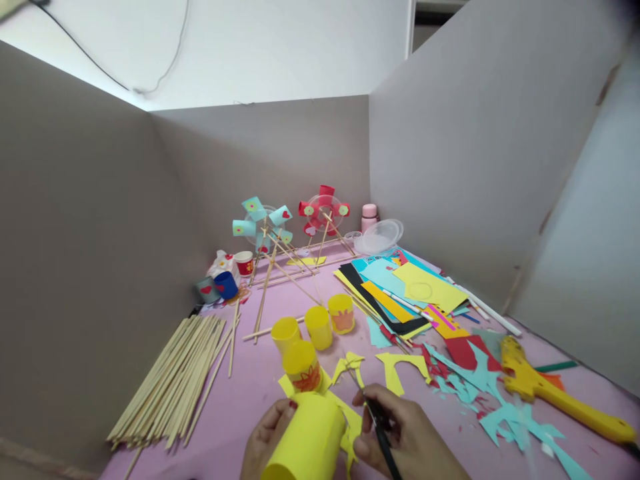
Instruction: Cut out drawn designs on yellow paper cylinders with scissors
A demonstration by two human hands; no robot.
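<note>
My left hand (264, 437) grips a cup wrapped in yellow paper (307, 440), held on its side near the bottom edge. Beside it, my right hand (403, 437) is closed on black-handled scissors (376, 417) whose blades point toward a yellow paper scrap (349, 365). Several yellow cups (318, 327) stand just beyond on the pink table (260, 380), one (301, 365) with an orange cutout on it. A second yellow paper offcut (395, 370) lies to the right.
A bundle of wooden sticks (173, 380) lies at the left. Two cup pinwheels, blue (261, 227) and red (323, 208), stand at the back. Stacked coloured paper (400, 290), scraps and a yellow glue gun (545, 390) fill the right. Cardboard walls (75, 233) enclose the table.
</note>
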